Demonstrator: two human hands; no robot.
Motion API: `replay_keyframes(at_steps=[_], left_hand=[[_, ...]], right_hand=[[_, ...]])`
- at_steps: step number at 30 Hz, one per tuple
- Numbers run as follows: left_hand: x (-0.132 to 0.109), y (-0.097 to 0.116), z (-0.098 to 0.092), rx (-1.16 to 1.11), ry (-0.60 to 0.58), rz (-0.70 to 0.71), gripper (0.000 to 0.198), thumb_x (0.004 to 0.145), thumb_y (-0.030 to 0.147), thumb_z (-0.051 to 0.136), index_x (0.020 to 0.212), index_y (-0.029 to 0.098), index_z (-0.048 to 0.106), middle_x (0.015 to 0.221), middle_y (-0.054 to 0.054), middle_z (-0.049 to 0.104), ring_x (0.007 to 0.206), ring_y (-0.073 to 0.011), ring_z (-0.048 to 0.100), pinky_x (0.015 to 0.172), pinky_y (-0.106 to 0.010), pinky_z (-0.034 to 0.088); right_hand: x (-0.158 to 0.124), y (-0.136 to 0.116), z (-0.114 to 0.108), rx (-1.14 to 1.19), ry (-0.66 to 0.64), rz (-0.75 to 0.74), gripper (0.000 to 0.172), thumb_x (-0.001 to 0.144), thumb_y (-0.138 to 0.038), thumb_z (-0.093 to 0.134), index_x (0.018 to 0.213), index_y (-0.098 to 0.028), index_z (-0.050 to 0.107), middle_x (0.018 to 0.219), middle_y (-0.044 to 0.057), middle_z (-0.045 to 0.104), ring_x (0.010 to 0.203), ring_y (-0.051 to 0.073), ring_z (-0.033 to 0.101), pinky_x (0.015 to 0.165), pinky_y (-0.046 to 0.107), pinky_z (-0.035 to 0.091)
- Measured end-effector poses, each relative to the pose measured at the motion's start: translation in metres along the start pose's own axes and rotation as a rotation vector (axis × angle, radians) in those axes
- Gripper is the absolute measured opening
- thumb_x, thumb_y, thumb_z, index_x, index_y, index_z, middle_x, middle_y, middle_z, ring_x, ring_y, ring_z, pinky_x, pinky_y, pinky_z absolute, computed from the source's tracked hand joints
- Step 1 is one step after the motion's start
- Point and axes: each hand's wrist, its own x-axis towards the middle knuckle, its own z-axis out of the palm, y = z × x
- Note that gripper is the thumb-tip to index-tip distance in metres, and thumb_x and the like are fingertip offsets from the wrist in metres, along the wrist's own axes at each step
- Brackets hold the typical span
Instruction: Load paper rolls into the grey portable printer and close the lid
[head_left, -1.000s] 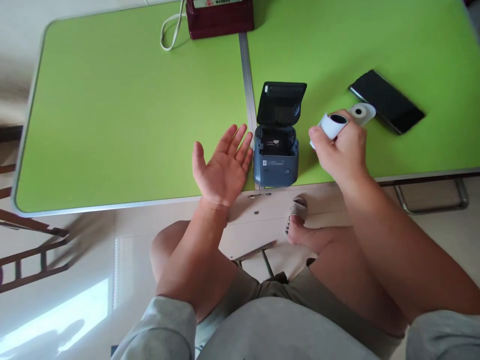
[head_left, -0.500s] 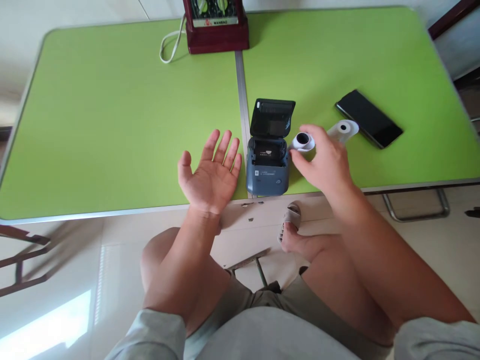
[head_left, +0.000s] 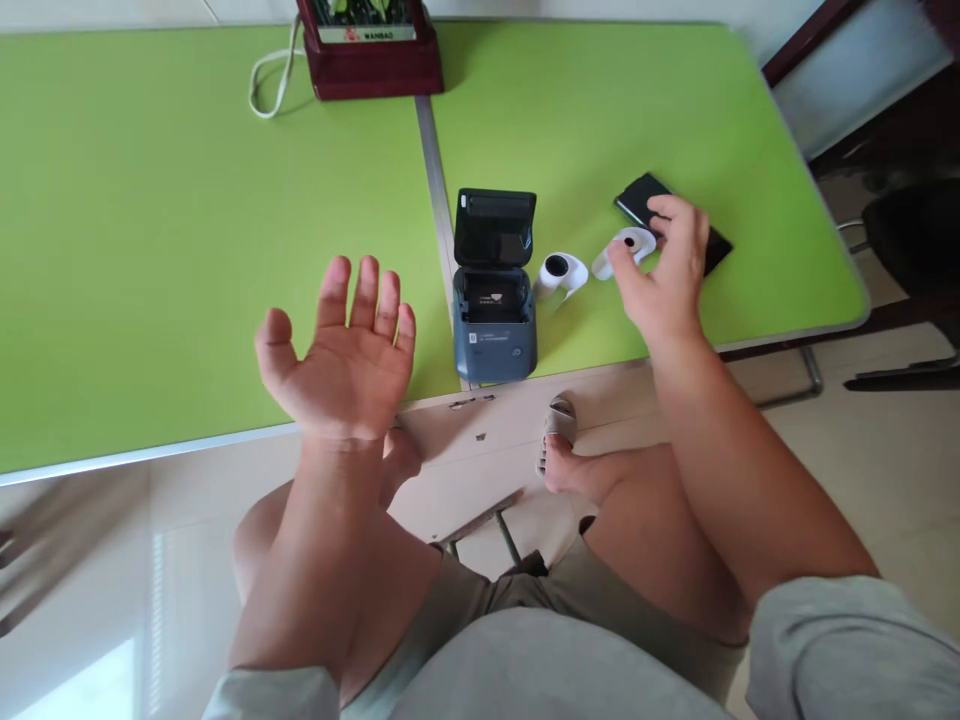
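A small blue-grey label printer (head_left: 493, 335) stands at the near edge of the green table (head_left: 187, 220) with its lid open and its bay showing. A white paper roll (head_left: 559, 272) lies on the table just right of the printer, with no hand on it. My right hand (head_left: 667, 275) is further right, thumb and fingers curled round a second white paper roll (head_left: 628, 243) that rests on the table. My left hand (head_left: 341, 355) hovers left of the printer, palm up, fingers spread, holding nothing.
A black phone (head_left: 637, 198) lies behind my right hand, partly hidden by it. A dark red box (head_left: 367, 55) with a white cord (head_left: 266, 85) stands at the table's far edge. A metal seam (head_left: 433, 160) splits the tabletop. My knees and a sandalled foot are below the table edge.
My right hand carried a paper roll to the printer's right side, let it go there, and moved right onto the second roll. My left hand drifted left and nearer to me.
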Motion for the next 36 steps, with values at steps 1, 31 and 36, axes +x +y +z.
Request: replay_keyframes(at_steps=[1, 31, 36], left_hand=[[-0.001, 0.0, 0.001, -0.006, 0.003, -0.008, 0.041, 0.09, 0.062, 0.054, 0.111, 0.033, 0.075, 0.136, 0.001, 0.073, 0.151, -0.0223, 0.05, 0.105, -0.031, 0.059], [-0.012, 0.002, 0.022, 0.037, 0.206, -0.327, 0.058, 0.103, 0.044, 0.061, 0.057, 0.021, 0.034, 0.047, 0.009, 0.017, 0.035, -0.0045, 0.014, 0.028, -0.017, 0.014], [-0.013, 0.003, 0.023, 0.052, 0.16, -0.265, 0.062, 0.101, 0.043, 0.065, 0.054, 0.02, 0.032, 0.046, 0.008, 0.023, 0.035, -0.0044, 0.019, 0.029, -0.018, 0.016]], right_hand=[[-0.002, 0.001, 0.003, -0.012, -0.061, 0.028, 0.052, 0.083, -0.025, 0.064, 0.133, -0.024, 0.051, 0.13, 0.014, 0.059, 0.122, 0.029, 0.065, 0.108, 0.053, 0.053], [-0.006, -0.13, -0.002, 0.029, -0.57, -0.178, 0.032, 0.089, -0.021, 0.064, 0.119, -0.03, 0.063, 0.124, 0.006, 0.076, 0.111, 0.033, 0.071, 0.096, 0.054, 0.057], [-0.005, -0.129, 0.001, -0.004, -0.567, -0.187, 0.024, 0.086, -0.023, 0.069, 0.109, -0.03, 0.066, 0.12, 0.004, 0.078, 0.101, 0.031, 0.072, 0.09, 0.051, 0.057]])
